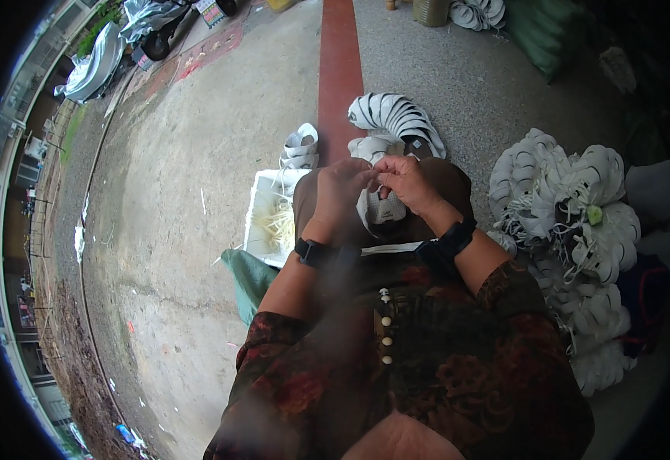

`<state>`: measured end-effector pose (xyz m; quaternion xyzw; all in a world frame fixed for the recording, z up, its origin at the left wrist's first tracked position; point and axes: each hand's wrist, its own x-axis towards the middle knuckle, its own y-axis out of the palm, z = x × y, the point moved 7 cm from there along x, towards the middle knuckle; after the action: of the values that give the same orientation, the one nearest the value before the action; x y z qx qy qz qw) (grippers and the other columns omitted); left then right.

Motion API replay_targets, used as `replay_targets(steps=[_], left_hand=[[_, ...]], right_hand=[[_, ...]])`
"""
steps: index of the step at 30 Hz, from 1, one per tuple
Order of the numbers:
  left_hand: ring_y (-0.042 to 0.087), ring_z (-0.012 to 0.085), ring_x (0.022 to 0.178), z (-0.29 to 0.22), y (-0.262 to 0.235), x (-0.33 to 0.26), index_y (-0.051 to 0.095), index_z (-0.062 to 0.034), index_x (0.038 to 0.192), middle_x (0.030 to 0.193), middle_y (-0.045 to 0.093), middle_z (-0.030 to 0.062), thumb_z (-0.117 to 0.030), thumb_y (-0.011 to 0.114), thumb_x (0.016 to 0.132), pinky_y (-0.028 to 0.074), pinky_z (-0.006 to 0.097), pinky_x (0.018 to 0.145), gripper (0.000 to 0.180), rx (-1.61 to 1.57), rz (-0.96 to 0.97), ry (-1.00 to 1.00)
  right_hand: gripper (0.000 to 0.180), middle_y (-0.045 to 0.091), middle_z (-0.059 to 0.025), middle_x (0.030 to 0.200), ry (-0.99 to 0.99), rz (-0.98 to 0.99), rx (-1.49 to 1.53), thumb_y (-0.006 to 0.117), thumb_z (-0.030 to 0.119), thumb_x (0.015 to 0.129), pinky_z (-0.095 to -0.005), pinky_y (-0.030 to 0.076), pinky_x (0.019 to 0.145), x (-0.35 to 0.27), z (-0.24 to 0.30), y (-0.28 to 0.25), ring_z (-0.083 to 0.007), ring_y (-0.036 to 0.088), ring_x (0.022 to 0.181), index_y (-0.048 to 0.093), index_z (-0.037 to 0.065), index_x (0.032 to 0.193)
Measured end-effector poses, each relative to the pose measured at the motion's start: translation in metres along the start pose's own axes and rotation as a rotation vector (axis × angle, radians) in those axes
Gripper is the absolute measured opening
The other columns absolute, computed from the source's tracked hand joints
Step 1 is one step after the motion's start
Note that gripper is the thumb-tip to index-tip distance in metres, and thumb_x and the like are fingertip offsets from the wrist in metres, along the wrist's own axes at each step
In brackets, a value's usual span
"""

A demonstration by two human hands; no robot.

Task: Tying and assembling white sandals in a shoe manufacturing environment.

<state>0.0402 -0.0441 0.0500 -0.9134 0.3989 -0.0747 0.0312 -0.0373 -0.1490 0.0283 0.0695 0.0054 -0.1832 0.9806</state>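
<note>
concrete ground [197,169]; on the lap [454,184], a white shoe upper [381,210] (likely light, bendy, best held by its edge) lies beneath left hand [339,184] and right hand [410,182], fingers [383,179] pinched, contents unclear.

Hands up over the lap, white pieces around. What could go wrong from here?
1. The left hand and right hand meet above the white piece at the lap; with neither clearly supporting it, it might slip.
2. The pale strands lie loosely jumbled in the white bin, so pulling one could drag others out.
3. The pile of white pieces at the right looks uneven and might slump if bumped.
</note>
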Motion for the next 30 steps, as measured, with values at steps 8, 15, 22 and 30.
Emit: replay_targets(steps=[8,15,22,30], left_hand=[[0.052,0.0055,0.061,0.017,0.001,-0.006,0.068,0.0015,0.089,0.071,0.062,-0.0001,-0.011,0.069,0.08,0.041,0.02,0.055,0.016,-0.193,0.021,-0.149],[0.051,0.0052,0.063,0.006,0.003,-0.009,0.069,0.0007,0.09,0.073,0.062,-0.0001,-0.01,0.069,0.08,0.041,0.02,0.056,0.015,-0.171,0.003,-0.14],[0.051,0.0052,0.062,0.006,0.005,-0.011,0.069,0.0007,0.086,0.073,0.063,0.0001,-0.007,0.069,0.079,0.042,0.02,0.057,0.01,-0.216,0.083,-0.15],[0.052,0.0063,0.064,0.001,0.008,-0.014,0.069,0.0008,0.088,0.073,0.063,0.0006,-0.005,0.067,0.08,0.042,0.02,0.059,0.01,-0.227,0.099,-0.114]], right_hand=[[0.009,0.061,-0.0036,0.063,0.004,0.049,-0.064,0.055,0.0,0.08,-0.0205,0.042,0.047,-0.004,0.0,0.0,-0.007,0.054,0.052,0.063,-0.001,0.081],[0.007,0.057,-0.0006,0.057,-0.04,0.001,-0.072,0.06,0.002,0.08,-0.0214,0.04,0.047,-0.007,0.001,-0.002,-0.0058,0.051,0.052,0.065,0.0,0.075],[0.007,0.057,-0.0012,0.057,-0.11,-0.024,-0.049,0.061,0.002,0.079,-0.0219,0.041,0.048,-0.011,0.0,-0.003,-0.0059,0.052,0.052,0.065,-0.001,0.074],[0.009,0.056,0.0,0.057,-0.015,-0.027,0.033,0.062,0.005,0.079,-0.021,0.039,0.048,-0.017,0.003,-0.004,-0.0052,0.05,0.052,0.064,0.001,0.071]])
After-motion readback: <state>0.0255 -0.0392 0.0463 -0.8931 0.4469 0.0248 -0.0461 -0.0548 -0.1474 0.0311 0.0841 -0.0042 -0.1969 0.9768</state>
